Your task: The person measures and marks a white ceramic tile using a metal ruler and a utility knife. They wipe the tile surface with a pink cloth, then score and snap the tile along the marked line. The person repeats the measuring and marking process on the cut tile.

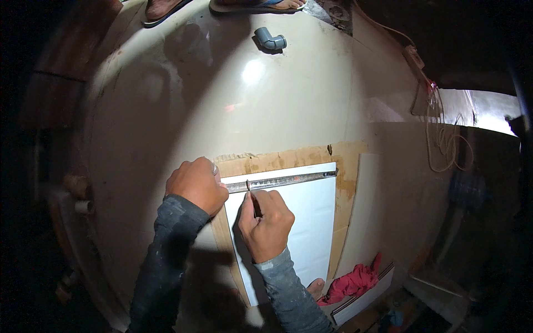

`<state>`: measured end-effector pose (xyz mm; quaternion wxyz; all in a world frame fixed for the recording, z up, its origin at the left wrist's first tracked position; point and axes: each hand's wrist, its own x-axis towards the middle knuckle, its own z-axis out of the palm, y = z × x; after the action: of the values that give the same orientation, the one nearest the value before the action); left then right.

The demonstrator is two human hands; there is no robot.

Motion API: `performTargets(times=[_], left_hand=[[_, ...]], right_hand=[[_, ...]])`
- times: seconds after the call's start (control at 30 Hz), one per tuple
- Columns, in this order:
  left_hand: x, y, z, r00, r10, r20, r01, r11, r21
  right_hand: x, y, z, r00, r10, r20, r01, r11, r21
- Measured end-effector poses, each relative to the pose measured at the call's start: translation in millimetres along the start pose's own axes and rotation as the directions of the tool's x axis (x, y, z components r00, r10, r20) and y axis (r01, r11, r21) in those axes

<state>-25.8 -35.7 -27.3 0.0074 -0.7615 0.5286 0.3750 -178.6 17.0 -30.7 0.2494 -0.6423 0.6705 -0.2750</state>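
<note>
Across the upper part of a white panel lies a tape measure, its blade running to the panel's right edge. My left hand, with a ring on one finger, is closed on the tape at the panel's left edge; the tape's case does not show. Below the blade, my right hand pinches a thin dark pencil-like stick, its tip at the tape. Under the panel is a sheet of brown cardboard, showing along the top and both sides.
A grey pipe elbow lies on the pale floor beyond the cardboard. Farther off are another person's sandalled feet. Crumpled red cloth rests at lower right, near a bare foot. A coiled cord is at right.
</note>
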Motion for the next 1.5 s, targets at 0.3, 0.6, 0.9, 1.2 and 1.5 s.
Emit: performTargets(times=[0.3,0.6,0.9,1.2,1.5], left_hand=[[2.2,3.1,-6.3,0.988,-0.045,0.149,0.05,0.998,-0.029],[-0.3,-2.6,5.0,1.0,0.022,0.004,-0.022,0.997,-0.072],[0.6,12.1,-16.8,0.979,-0.085,0.184,0.081,0.996,0.032],[-1.8,10.3,-13.6,0.989,-0.054,0.138,0.051,0.998,0.029],[-2.4,7.9,-9.1,0.989,-0.039,0.145,0.033,0.999,0.04]], right_hand=[[0.4,-0.8,0.5,1.0,-0.012,0.01,0.013,1.0,-0.026],[0.5,-3.6,-0.5,1.0,-0.018,-0.025,0.018,1.0,-0.008],[1.6,-4.9,0.1,1.0,0.001,0.0,-0.001,1.0,-0.015],[2.2,-5.1,0.2,1.0,0.014,0.014,-0.014,0.999,-0.043],[3.3,-4.4,-0.6,1.0,0.025,0.009,-0.025,1.0,-0.016]])
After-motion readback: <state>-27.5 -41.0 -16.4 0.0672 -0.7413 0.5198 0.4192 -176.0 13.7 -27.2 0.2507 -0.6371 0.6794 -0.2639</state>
